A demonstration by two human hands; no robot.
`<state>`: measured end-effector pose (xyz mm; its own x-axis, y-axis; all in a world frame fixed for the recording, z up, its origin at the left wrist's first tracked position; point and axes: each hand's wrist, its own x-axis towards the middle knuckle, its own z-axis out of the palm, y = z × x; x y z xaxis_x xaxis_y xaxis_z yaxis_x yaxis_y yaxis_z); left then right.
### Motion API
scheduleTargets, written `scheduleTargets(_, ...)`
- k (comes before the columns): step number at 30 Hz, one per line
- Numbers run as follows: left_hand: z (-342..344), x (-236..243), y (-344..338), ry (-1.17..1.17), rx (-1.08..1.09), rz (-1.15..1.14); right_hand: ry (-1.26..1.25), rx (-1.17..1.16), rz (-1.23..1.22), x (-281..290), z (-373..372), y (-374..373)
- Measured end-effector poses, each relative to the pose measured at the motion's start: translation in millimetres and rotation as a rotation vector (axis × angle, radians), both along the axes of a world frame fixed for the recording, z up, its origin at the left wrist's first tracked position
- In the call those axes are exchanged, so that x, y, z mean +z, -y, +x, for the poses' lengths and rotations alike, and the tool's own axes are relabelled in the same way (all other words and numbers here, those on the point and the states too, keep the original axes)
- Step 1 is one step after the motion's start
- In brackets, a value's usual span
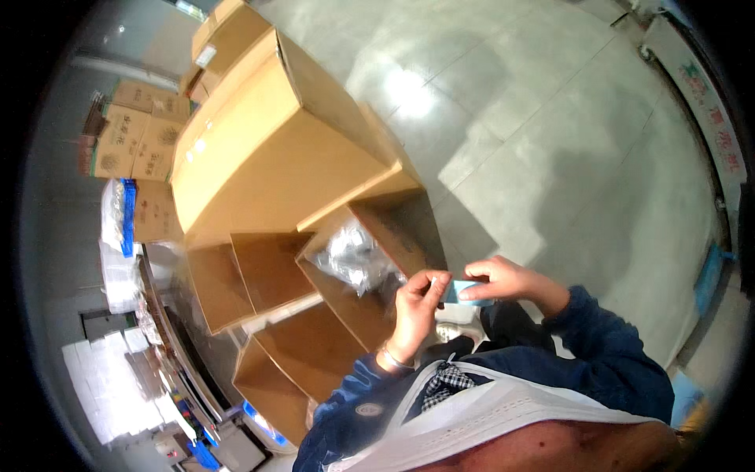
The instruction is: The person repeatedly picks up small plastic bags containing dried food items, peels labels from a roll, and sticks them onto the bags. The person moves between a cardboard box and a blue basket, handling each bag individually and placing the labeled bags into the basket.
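Note:
My left hand (417,305) and my right hand (506,278) meet in front of my body. Between them is a small light-blue flat piece (456,292), like a card or a short strip; its exact kind is too small to make out. The thumb and fingers of my right hand are closed on it. At its left end my left hand pinches, thumb against forefinger. Just left of my hands stands an open cardboard box (346,311) with a clear plastic bag (354,256) inside.
More open boxes (275,271) stand to the left, beside a very large carton (244,149). Stacked cartons (130,130) and white stacks (106,385) line the left side. Grey tiled floor (503,118) stretches ahead and right, up to a white panel (696,94) at the right edge.

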<state>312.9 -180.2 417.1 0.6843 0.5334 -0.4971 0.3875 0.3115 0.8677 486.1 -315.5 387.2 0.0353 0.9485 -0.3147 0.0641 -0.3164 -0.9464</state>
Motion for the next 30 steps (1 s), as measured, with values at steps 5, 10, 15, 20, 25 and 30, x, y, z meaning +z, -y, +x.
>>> scheduleTargets(5, 86, 78, 28, 0.256, -0.202, 0.579, 0.325, -0.504, -0.025, 63, 41, 73)
scheduleTargets(10, 165, 127, 41, 0.451, -0.294, 0.983, 0.298, -0.826, -0.008, 118, 83, 101)
scheduleTargets(15, 237, 125, 35, 0.527, -0.372, 0.918, 0.2, -0.801, 0.139, 107, 135, 91)
scheduleTargets(20, 325, 107, -8, 0.614, -0.425, 1.025, -0.185, -0.744, 0.206, 97, 227, 32)
scheduleTargets(25, 424, 117, -84, 0.622, -0.388, 0.867, -0.079, -0.756, 0.205, 115, 332, -58)
scheduleTargets(30, 537, 125, -154, 0.571, -0.406, 0.606, -0.07, -0.773, 0.214, 134, 436, -125)
